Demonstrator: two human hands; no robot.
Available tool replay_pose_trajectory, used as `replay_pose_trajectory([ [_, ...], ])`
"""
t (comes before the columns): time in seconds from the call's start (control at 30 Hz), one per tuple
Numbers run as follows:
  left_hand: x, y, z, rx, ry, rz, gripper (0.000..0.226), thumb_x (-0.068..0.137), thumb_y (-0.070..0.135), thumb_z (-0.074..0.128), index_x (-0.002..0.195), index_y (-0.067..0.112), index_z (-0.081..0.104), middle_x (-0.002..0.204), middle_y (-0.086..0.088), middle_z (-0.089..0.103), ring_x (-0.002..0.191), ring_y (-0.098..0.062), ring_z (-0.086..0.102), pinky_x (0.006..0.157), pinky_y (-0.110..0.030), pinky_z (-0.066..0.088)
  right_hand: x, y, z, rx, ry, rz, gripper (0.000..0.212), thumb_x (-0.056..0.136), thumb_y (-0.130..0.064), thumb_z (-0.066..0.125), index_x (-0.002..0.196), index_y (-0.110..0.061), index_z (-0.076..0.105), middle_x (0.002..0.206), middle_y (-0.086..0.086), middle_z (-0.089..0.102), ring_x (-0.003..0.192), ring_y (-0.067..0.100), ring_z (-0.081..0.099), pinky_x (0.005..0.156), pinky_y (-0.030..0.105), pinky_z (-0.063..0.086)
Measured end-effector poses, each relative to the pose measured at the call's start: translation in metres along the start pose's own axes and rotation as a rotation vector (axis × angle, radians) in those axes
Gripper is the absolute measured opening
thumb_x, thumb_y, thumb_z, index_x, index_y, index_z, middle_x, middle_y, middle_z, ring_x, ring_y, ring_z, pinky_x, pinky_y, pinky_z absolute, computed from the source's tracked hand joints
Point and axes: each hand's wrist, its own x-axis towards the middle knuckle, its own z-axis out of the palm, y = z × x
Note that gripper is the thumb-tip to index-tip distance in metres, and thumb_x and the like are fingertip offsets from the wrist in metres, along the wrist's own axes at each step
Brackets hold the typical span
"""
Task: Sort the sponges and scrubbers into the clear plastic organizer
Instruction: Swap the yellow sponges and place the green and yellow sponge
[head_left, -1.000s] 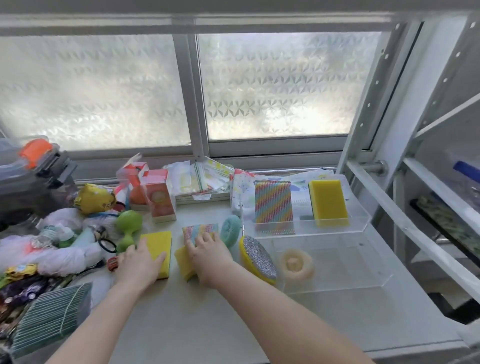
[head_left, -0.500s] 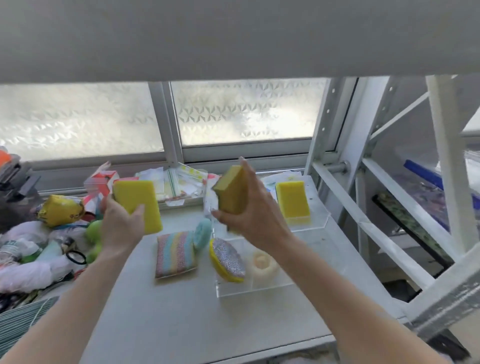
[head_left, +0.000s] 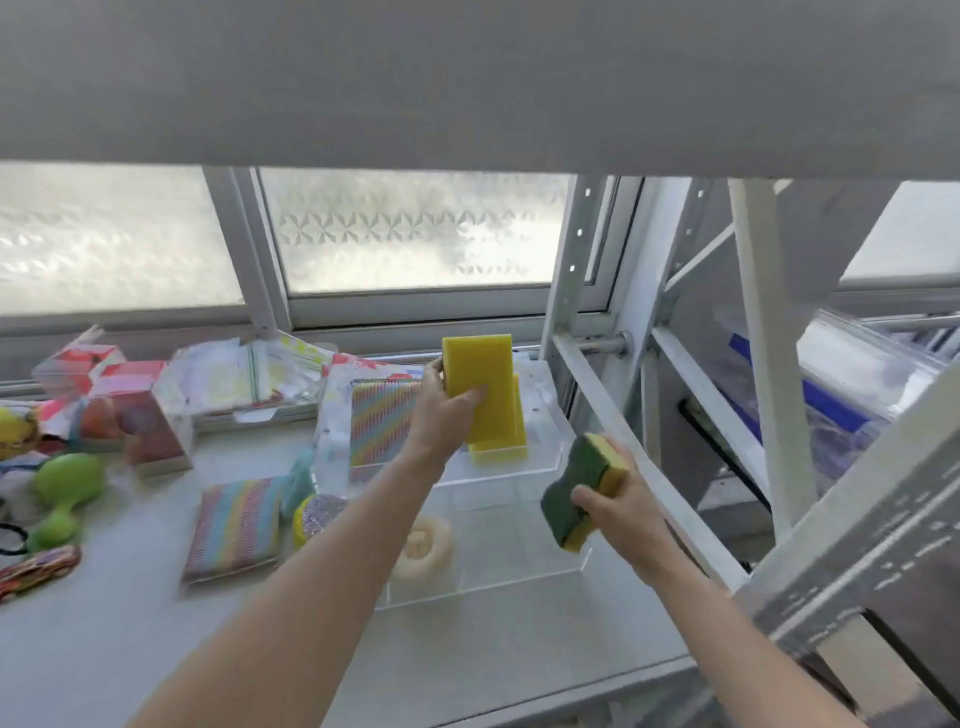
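My left hand (head_left: 444, 410) holds a flat yellow sponge (head_left: 478, 382) upright over the back compartment of the clear plastic organizer (head_left: 519, 551), just in front of another yellow sponge (head_left: 501, 447) standing there. A rainbow-striped scrubber (head_left: 379, 421) stands in the same compartment to the left. My right hand (head_left: 618, 512) grips a yellow sponge with a green scouring side (head_left: 582, 486) above the organizer's right edge. A pale ring-shaped scrubber (head_left: 423, 545) lies in the front compartment. On the table to the left lie a striped scrubber (head_left: 234, 525), a silver-and-yellow scrubber (head_left: 317, 514) and a teal scrubber (head_left: 298, 480).
Clutter fills the table's left side: a green dumbbell-shaped object (head_left: 62, 499), red and white boxes (head_left: 130, 410), plastic packets (head_left: 244, 374). A white metal shelf frame (head_left: 649, 441) rises right beside the organizer. A white beam (head_left: 467, 78) crosses overhead.
My left hand carried its yellow sponge right, to the organizer's back compartment. My right hand dropped lower and right, turning its sponge green side up. The view shifted left.
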Motion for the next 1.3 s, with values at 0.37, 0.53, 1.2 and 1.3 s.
replay_pose_trajectory([
  [0.37, 0.019, -0.025, 0.033, 0.111, -0.002, -0.06, 0.054, 0.095, 0.021, 0.053, 0.141, 0.011, 0.027, 0.141, -0.011, 0.044, 0.126, -0.032, 0.046, 0.102, -0.048, 0.042, 0.016, 0.023, 0.021, 0.044, 0.134, -0.025, 0.032, 0.089, -0.013, 0.061, 0.108, -0.033, 0.045, 0.098, -0.013, 0.056, 0.102, 0.02, 0.058, 0.092, 0.041, 0.052],
  [0.53, 0.024, -0.022, 0.042, 0.162, 0.02, -0.032, 0.053, 0.096, 0.021, 0.051, 0.141, 0.01, 0.027, 0.141, -0.011, 0.043, 0.127, -0.032, 0.046, 0.102, -0.047, 0.042, 0.01, 0.042, 0.037, 0.01, 0.287, -0.017, 0.016, 0.09, -0.034, 0.056, 0.098, -0.039, 0.043, 0.099, -0.005, 0.058, 0.098, 0.018, 0.058, 0.09, 0.045, 0.054],
  [1.2, 0.032, -0.035, 0.032, 0.828, -0.148, -0.091, 0.072, 0.096, 0.036, 0.043, 0.153, 0.012, 0.005, 0.152, -0.013, 0.032, 0.137, -0.031, 0.036, 0.111, -0.046, 0.037, -0.011, 0.047, 0.044, -0.252, 0.205, 0.093, 0.028, 0.088, -0.037, 0.059, 0.106, -0.02, 0.046, 0.105, 0.002, 0.047, 0.107, 0.022, 0.045, 0.096, 0.046, 0.046],
  [1.3, 0.023, -0.033, 0.018, 0.858, -0.103, -0.033, 0.082, 0.093, 0.043, 0.048, 0.152, 0.007, 0.003, 0.155, -0.014, 0.027, 0.143, -0.03, 0.028, 0.115, -0.045, 0.03, -0.013, 0.035, 0.041, -0.204, 0.264, 0.06, 0.051, 0.082, -0.041, 0.064, 0.121, -0.014, 0.044, 0.112, -0.001, 0.045, 0.112, 0.018, 0.043, 0.097, 0.04, 0.045],
])
